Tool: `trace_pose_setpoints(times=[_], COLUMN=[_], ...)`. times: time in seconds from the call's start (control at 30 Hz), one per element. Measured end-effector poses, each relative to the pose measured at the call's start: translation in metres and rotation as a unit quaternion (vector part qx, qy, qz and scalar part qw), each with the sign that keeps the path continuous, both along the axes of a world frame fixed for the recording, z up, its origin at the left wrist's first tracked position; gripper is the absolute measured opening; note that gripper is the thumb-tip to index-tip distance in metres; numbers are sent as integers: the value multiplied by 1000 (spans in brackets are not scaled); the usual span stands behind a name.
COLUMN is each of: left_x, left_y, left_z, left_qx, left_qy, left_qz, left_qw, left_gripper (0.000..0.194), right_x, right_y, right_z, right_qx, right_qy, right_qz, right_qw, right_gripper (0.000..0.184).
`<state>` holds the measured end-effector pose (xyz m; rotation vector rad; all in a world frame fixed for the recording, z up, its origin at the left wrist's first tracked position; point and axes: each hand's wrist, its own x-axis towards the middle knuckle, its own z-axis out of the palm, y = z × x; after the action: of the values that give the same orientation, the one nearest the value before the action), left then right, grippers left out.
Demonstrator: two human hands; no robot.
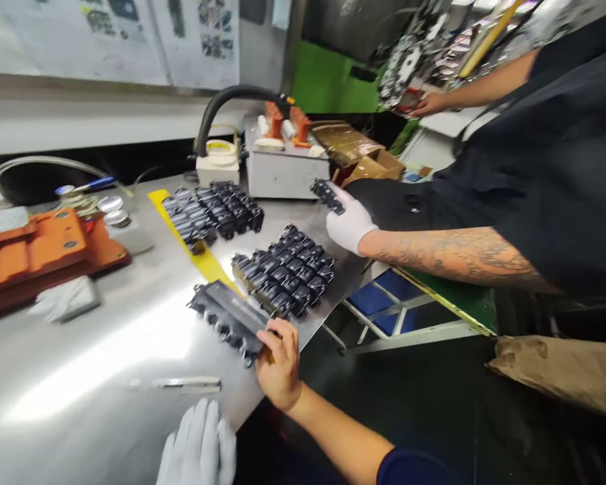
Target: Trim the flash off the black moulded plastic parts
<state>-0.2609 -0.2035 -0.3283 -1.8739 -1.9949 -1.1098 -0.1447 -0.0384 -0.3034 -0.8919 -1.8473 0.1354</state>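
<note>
My right hand [281,370], bare, grips one end of a long black ribbed plastic part [232,316], thumb and fingers around its near right end. The part is at the table's near right edge, beside several similar black parts [290,269] packed close together. My left hand [198,448], in a white glove, is at the bottom edge with its fingers stretched out, holding nothing. Just beyond its fingertips a thin white-and-metal knife-like tool [192,384] lies on the table, slightly blurred.
On the metal table [131,364] are a yellow strip [209,266], another group of black parts [215,212], an orange fixture [55,249] and a folded white cloth [71,296]. A co-worker's gloved hand [351,222] holds a small black part [327,195] at the right. A stepladder [398,316] stands beyond the edge.
</note>
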Motion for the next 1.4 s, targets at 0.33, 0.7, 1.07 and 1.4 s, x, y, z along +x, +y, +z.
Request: trace_pose_setpoints(times=[0.33, 0.7, 1.07, 1.4], left_x=[25, 2, -34, -52], left_y=[4, -62, -157, -133], left_z=[22, 75, 69, 70], left_qx=[-132, -65, 7, 106], left_qy=[-287, -676, -738, -681], left_qz=[140, 61, 232, 264], left_qw=[939, 731, 634, 675], left_gripper=[32, 48, 37, 68], right_x=[-1, -17, -83, -118], right_y=[-2, -48, -94, -59], right_z=[-7, 27, 69, 43], right_qx=[-37, -402, -336, -253], right_qy=[-14, 180, -249, -395], right_qz=[25, 84, 355, 199], right_qw=[999, 894, 836, 861], right_gripper=[38, 42, 30, 26])
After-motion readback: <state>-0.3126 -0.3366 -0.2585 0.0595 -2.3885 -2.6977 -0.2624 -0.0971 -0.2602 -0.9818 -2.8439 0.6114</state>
